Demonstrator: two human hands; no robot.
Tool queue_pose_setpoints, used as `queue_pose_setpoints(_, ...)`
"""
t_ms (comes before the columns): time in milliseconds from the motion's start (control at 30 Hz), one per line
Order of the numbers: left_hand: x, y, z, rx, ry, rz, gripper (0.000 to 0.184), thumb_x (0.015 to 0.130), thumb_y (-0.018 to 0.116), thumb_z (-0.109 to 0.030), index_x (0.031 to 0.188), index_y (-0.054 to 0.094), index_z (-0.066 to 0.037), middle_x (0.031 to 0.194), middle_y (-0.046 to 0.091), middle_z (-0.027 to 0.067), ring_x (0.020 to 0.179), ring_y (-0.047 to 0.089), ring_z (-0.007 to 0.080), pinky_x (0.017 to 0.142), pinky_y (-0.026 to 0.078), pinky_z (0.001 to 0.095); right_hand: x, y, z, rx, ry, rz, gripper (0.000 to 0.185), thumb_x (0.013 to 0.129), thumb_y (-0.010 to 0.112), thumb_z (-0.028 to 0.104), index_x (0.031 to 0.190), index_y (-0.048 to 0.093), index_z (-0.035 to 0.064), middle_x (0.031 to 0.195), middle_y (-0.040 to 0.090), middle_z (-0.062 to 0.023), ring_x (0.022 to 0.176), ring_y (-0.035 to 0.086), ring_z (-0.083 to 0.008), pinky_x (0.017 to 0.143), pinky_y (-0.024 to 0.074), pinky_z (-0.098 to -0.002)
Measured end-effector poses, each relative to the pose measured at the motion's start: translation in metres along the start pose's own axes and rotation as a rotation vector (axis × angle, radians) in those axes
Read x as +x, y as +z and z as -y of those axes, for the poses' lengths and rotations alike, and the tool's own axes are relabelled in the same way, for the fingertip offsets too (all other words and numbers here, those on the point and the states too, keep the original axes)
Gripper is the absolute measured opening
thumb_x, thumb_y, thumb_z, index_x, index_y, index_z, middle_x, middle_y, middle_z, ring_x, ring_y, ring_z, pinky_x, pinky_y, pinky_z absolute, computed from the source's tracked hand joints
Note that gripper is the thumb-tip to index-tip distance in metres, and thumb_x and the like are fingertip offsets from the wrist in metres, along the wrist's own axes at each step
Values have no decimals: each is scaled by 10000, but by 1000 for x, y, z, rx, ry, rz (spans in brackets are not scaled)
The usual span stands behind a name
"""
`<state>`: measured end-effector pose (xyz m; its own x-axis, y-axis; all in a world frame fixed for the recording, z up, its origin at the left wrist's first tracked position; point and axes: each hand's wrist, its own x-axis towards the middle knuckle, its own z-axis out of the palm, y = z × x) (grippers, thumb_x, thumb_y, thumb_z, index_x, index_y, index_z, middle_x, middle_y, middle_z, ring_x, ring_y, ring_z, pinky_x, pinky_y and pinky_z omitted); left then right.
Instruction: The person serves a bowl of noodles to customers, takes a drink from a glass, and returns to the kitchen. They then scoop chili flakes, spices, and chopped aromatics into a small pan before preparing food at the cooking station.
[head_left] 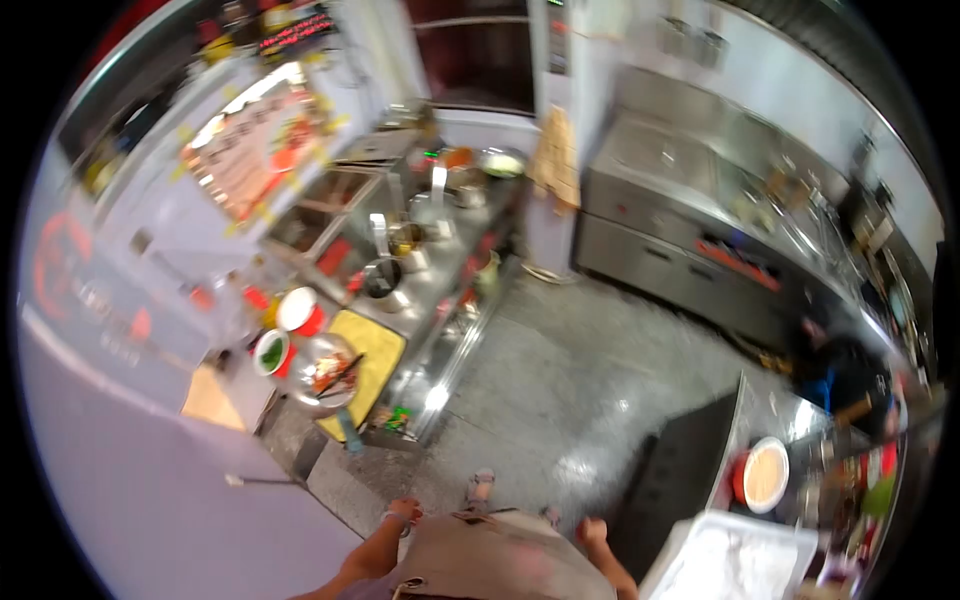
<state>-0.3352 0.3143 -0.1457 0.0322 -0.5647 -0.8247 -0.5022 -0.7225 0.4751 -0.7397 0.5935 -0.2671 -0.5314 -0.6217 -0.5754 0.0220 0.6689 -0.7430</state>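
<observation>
Both of my hands hang low at the bottom of the view, either side of a beige apron (500,555). My left hand (405,512) is at the apron's left edge with its fingers curled; blur hides whether it holds anything. My right hand (592,530) is curled at the apron's right, with a small reddish patch beside it that I cannot make out. Nearest on the left is a counter with a steel bowl (325,372) of food, dark chopsticks across it, on a yellow mat (368,350). A red-rimmed tub of green food (271,353) stands beside the bowl.
Steel pots (383,280) with handles line the left counter. A steel cooking range (650,235) stands at the back right. On the right counter are a white tray (735,560) and a red tub (766,475). A partly hidden person in dark clothes (850,370) is at the right.
</observation>
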Motion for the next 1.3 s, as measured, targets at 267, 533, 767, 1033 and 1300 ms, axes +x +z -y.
queue_pose_setpoints(267, 5, -2, -1, 100, 42, -14, 284, 840, 496, -184, 1016, 579, 22, 877, 643, 176, 674, 649, 258, 565, 524, 359, -13, 5, 54, 416, 465, -193, 110, 800, 536, 93, 767, 539, -12, 585, 530, -88, 479, 526, -190, 401, 411, -289)
queue_pose_setpoints(533, -6, 1, -14, 95, -50, -9, 308, 843, 491, -226, 1059, 580, -25, 851, 660, 149, 701, 645, 231, 575, 515, 368, -9, -3, 35, 343, 385, -120, 139, 795, 518, 72, 847, 526, -56, 646, 557, -114, 502, 547, -225, 421, 452, -336)
queue_pose_setpoints(767, -12, 8, -8, 88, 7, -28, 288, 847, 483, -239, 1007, 583, -22, 794, 653, 137, 644, 637, 235, 539, 506, 362, -3, -5, 13, 426, 395, -185, 162, 773, 541, 106, 700, 564, -37, 591, 577, -125, 473, 561, -209, 391, 433, -327)
queue_pose_setpoints(1033, -21, 13, -15, 110, -85, -57, 274, 870, 485, -216, 988, 629, -15, 802, 663, 103, 613, 618, 209, 559, 519, 343, -4, -18, 50, 231, 349, -150, 256, 796, 517, 165, 666, 594, -41, 622, 595, -130, 525, 576, -230, 469, 471, -335)
queue_pose_setpoints(1300, -44, 16, -39, 83, -9, -17, 299, 841, 484, -210, 973, 591, 36, 791, 656, 145, 625, 636, 231, 570, 506, 356, 4, -22, 64, 260, 310, -120, 91, 792, 545, 63, 765, 566, -21, 557, 527, -87, 436, 519, -190, 366, 421, -317)
